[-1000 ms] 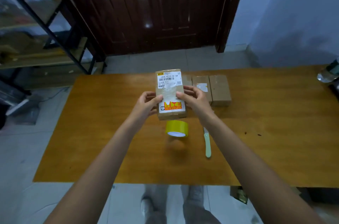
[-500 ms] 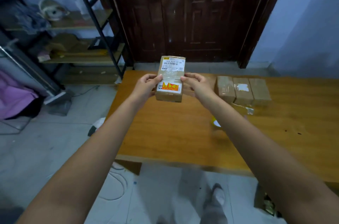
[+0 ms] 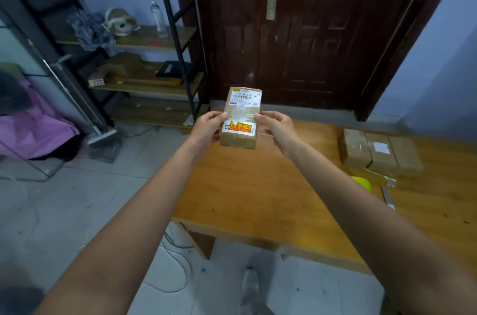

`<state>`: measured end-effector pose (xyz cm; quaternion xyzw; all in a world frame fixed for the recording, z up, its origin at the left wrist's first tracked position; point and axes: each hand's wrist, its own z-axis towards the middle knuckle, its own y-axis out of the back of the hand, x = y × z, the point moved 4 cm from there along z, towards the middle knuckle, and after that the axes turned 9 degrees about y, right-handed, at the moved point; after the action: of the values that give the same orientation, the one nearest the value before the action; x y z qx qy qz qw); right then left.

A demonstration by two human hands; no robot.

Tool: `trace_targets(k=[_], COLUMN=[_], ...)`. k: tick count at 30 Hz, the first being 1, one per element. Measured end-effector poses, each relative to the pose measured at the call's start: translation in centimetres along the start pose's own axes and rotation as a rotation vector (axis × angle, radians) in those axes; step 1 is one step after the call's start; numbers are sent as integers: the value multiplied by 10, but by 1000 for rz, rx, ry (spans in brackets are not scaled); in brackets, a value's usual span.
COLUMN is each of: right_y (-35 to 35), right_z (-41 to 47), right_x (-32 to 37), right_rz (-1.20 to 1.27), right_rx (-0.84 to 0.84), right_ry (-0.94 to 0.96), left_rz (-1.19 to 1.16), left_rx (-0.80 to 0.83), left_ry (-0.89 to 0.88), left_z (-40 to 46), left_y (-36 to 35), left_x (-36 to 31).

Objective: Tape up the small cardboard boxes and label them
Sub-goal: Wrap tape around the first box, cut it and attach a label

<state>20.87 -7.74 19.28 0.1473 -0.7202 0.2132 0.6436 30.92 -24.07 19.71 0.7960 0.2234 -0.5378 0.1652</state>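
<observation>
Both hands have a grip on the small labelled box (image 3: 241, 118), left hand (image 3: 207, 127) pinching its left edge and right hand (image 3: 277, 128) its right, held up in the air over the desk (image 3: 258, 185) corner. Three more boxes (image 3: 379, 152) sit side by side further right, yellow tape roll (image 3: 361, 182) just beside them.

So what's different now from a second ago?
The box was carried left: it was above the tape roll at mid-table, now it is over the table's left end. The view swung left with it, so the shelf now shows. Both hands still pinch its sides; the three boxes still lie in their row.
</observation>
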Motion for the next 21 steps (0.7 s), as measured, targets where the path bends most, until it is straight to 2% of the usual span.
trace_targets(k=[13,21], right_y=[-68,-79], right_z=[143,205], right_x=[-36,-88], right_rz=[-23,-118], right_rx=[85,-38], right_ry=[-52,-146], left_rz=[-63,28], left_rx=[-63,-61], left_ry=[75,173], left_z=[141,230], left_y=[57,69], left_x=[-8,25])
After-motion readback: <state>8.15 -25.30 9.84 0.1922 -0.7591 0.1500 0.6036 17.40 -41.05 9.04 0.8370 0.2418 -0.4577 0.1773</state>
